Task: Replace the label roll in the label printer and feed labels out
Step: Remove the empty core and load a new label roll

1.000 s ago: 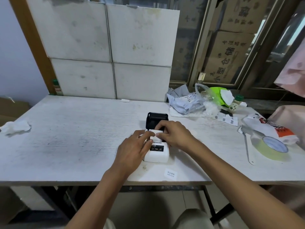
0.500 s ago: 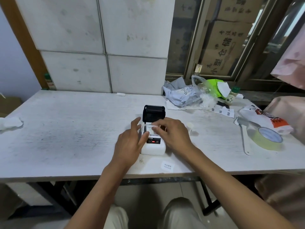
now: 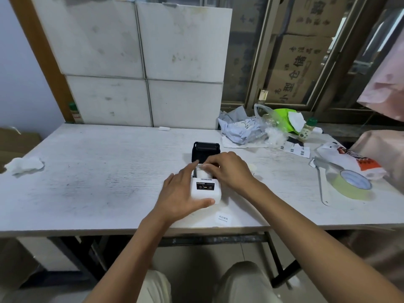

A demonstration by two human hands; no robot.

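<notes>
A small white label printer (image 3: 205, 191) sits near the front middle of the table (image 3: 98, 176), its black lid (image 3: 205, 150) tipped open at the back. A white label roll (image 3: 202, 171) lies in the open bay. My left hand (image 3: 181, 195) wraps the printer's left side and front, thumb on the front corner and index finger reaching to the roll. My right hand (image 3: 229, 169) comes from the right with its fingertips pinched on the top of the roll. A loose white label (image 3: 222, 218) lies on the table just in front of the printer.
A yellow tape roll (image 3: 352, 186) and a white strip (image 3: 322, 184) lie at the right. Crumpled bags (image 3: 247, 130), a green bag (image 3: 284, 119) and a small bottle (image 3: 307, 130) crowd the back right. A crumpled tissue (image 3: 25, 165) sits at the left edge. White panels (image 3: 140, 62) stand behind.
My left hand has slid forward to grip the printer's front corner, index finger now up at the roll. My right hand's fingers stay on the roll in the bay.
</notes>
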